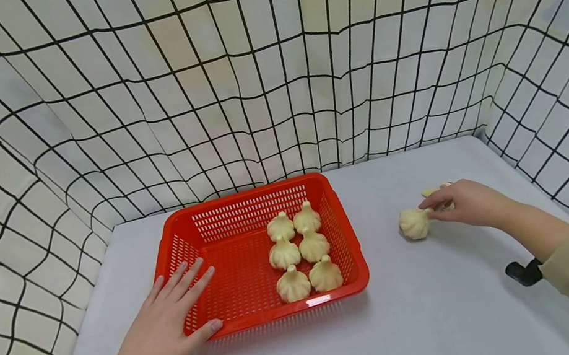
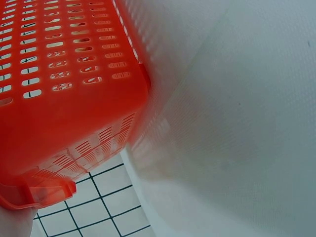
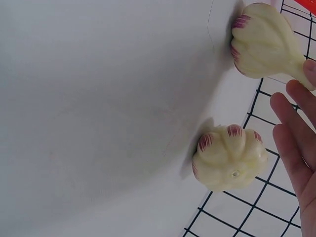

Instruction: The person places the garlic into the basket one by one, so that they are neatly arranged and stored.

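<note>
My right hand (image 1: 461, 204) pinches the stem of a garlic bulb (image 1: 414, 223) at the right of the table. In the right wrist view this garlic bulb (image 3: 261, 42) touches the surface, its stem between thumb and fingertip. A second garlic bulb (image 3: 229, 158) lies close by, below the spread fingers; the hand mostly hides it in the head view. With fingers extended, my left hand (image 1: 165, 329) rests over the front left corner of a red plastic basket (image 1: 259, 193). Several garlic bulbs (image 1: 284, 253) stand in two columns in the basket's right half, stems up.
A white-covered table (image 1: 399, 321) carries everything. Black netting (image 1: 274, 79) over white sheeting rises at the back and both sides. A dark strap piece (image 1: 524, 273) sticks out near the right sleeve. Bare red mesh floor (image 1: 238, 273) shows in the basket's left half.
</note>
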The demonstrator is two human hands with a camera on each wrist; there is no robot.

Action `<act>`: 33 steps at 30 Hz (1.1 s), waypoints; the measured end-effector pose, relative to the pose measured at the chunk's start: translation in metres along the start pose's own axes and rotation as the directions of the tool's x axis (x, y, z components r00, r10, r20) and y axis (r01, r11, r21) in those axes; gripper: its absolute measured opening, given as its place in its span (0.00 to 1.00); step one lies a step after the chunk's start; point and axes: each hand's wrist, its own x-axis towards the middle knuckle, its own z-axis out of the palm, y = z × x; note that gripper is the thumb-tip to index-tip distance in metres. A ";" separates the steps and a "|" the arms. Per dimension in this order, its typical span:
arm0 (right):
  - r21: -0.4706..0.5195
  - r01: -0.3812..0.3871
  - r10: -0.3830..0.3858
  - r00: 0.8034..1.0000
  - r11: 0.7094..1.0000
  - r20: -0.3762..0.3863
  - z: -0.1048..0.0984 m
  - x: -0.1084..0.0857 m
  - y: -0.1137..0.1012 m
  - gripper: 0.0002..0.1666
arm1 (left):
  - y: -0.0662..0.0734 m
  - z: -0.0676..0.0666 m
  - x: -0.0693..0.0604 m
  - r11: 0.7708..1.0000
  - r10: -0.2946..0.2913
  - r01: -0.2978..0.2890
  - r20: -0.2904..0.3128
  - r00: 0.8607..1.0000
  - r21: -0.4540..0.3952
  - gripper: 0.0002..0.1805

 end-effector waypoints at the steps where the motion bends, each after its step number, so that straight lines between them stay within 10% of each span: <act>1: 0.003 0.003 -0.003 1.000 1.000 -0.003 0.000 0.000 0.000 0.11 | 0.000 0.000 0.000 1.000 0.000 0.000 -0.005 1.000 0.000 0.47; 33: 0.057 0.059 -0.055 0.997 0.997 -0.061 -0.019 0.025 -0.024 0.16 | -0.002 0.003 0.000 1.000 0.004 -0.004 -0.010 1.000 0.014 0.46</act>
